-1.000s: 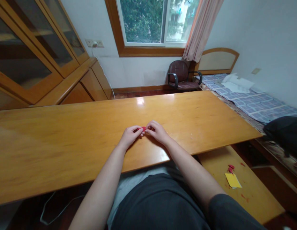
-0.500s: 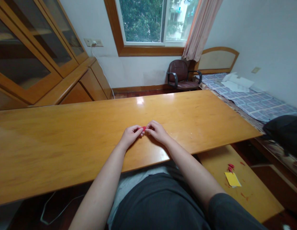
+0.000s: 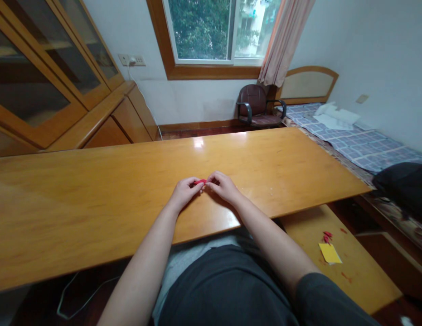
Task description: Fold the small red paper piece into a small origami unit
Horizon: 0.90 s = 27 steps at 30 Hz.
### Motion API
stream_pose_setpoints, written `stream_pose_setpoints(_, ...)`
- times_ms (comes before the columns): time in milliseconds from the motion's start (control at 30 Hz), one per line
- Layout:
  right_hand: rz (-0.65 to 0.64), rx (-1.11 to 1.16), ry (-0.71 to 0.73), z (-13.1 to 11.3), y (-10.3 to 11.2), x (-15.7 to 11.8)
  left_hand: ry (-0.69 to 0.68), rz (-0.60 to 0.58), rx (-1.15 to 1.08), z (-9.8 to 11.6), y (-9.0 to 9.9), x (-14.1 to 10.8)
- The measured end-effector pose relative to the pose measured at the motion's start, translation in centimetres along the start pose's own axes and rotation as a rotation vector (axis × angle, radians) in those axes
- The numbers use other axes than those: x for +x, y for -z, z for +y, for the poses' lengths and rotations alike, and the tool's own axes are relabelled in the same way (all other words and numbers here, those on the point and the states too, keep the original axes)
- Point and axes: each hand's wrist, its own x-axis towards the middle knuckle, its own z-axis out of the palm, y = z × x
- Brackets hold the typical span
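Note:
Between my two hands is a small red piece (image 3: pixel 200 181), thin and narrow; its exact kind is too small to make out. My left hand (image 3: pixel 184 191) is closed, pinching it between thumb and fingers. My right hand (image 3: pixel 223 186) has its thumb and fingertips closed at the red piece's right end. Both hands are held low over the middle of the wooden table (image 3: pixel 105 194), close to its front edge. Fingers partly cover the red piece.
On a lower wooden surface (image 3: pixel 363 271) at the right lie red pieces (image 3: pixel 327 236) and a yellow square (image 3: pixel 329 253). Small pale specks dot the table right of my hands. A chair (image 3: pixel 254 106), a bed (image 3: pixel 353 140) and a black bag (image 3: pixel 406 188) stand beyond; a glass-fronted cabinet is at left.
A longer strip of the red piece now shows along my left fingers. My fingers have shifted slightly, and both hands stay in about the same place.

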Motion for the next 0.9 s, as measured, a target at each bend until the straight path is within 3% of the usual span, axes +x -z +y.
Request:
stream_pose_setpoints(333,-0.033,0.169,-0.139,0.48,-0.39,0.02,-0.009,-0.011,0.0,-0.07,-0.04,0.01)
stream_pose_setpoints(667,0.073,0.296,-0.163,0.75,-0.14,0.06,0.018,-0.053,-0.025,0.27,-0.12,-0.04)
stream_pose_setpoints(900,-0.011,0.369,-0.18,0.75,-0.4,0.34,0.032,-0.078,-0.078,0.41,-0.15,-0.07)
